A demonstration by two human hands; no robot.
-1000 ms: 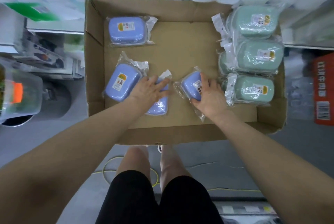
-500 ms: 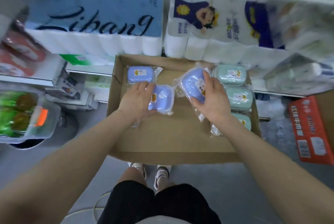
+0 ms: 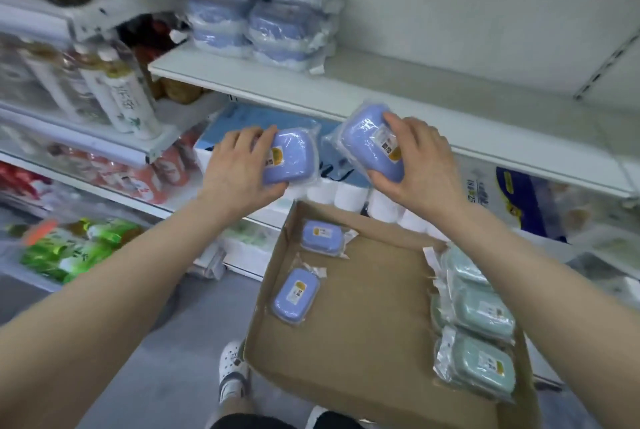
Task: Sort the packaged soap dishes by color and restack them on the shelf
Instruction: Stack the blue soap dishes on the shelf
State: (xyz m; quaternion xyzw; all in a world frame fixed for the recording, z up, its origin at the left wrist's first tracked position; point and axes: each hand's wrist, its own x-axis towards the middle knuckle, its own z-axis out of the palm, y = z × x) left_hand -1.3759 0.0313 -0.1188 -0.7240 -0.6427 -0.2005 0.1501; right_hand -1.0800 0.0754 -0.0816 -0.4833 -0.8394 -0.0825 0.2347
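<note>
My left hand (image 3: 239,168) grips a blue packaged soap dish (image 3: 292,158), and my right hand (image 3: 417,165) grips another blue soap dish (image 3: 369,141). Both are raised above the cardboard box (image 3: 363,352), just below the white shelf (image 3: 398,96). A stack of blue soap dishes (image 3: 266,2) stands on that shelf at the left. Two blue dishes (image 3: 322,236) (image 3: 296,295) lie in the box's left half. Several green dishes (image 3: 479,321) are piled along its right side.
Bottles (image 3: 121,96) stand on the shelf to the left. Toilet paper packs (image 3: 346,193) fill the lower shelf behind the box, and green packets (image 3: 69,248) lie low at the left. My feet (image 3: 232,369) stand on the grey floor beside the box.
Both hands have lifted their blue soap dishes out of the box up toward the shelf. My view has tilted upward, bringing the shelf and its blue stack into sight.
</note>
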